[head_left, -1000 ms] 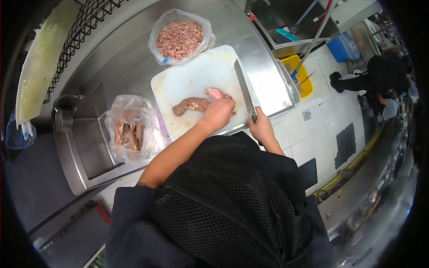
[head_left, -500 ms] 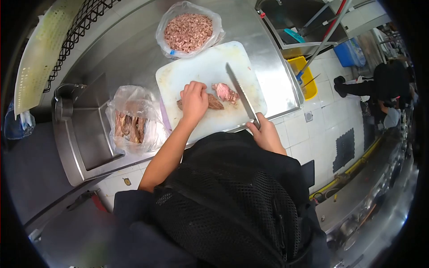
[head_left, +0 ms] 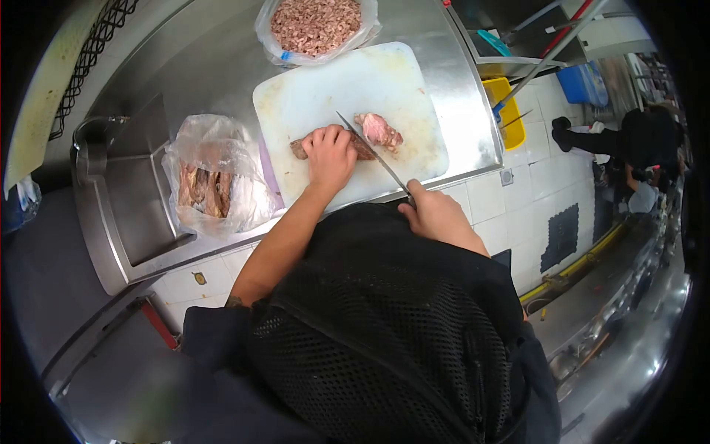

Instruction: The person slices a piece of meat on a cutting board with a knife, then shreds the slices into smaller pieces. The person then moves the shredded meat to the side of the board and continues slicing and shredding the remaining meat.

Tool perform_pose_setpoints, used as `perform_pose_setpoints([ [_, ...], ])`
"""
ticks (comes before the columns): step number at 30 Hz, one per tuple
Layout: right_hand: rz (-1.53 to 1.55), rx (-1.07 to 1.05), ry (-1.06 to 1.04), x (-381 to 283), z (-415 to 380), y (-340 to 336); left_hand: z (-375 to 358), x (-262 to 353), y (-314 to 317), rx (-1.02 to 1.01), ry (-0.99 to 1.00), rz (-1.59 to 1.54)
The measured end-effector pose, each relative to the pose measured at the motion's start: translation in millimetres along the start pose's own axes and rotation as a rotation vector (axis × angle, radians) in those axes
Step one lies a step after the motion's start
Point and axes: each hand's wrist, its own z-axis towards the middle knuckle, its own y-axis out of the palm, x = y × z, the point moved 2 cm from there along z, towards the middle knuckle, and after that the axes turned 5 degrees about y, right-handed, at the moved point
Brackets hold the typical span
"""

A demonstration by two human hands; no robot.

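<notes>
- The meat strip lies on the white cutting board, partly covered by the left grip, whose fingers bunch over it; press firmly so it cannot roll.
- The right grip is wrapped around the handle of the knife; the blade slants between the left grip and a separate meat chunk, though whether it touches the strip, I cannot tell.
- Tuck the left fingertips well back from the edge.
- Draw long, even strokes rather than chopping.
</notes>
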Motion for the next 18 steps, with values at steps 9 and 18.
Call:
perform_pose_setpoints([
  [9,0.092,-0.02,0.007,0,45,36,2,-1,0,-0.055,-0.051,0.001],
  [18,0.543,-0.2,0.109,43,111,36,3,0,0,-0.026,-0.031,-0.035],
])
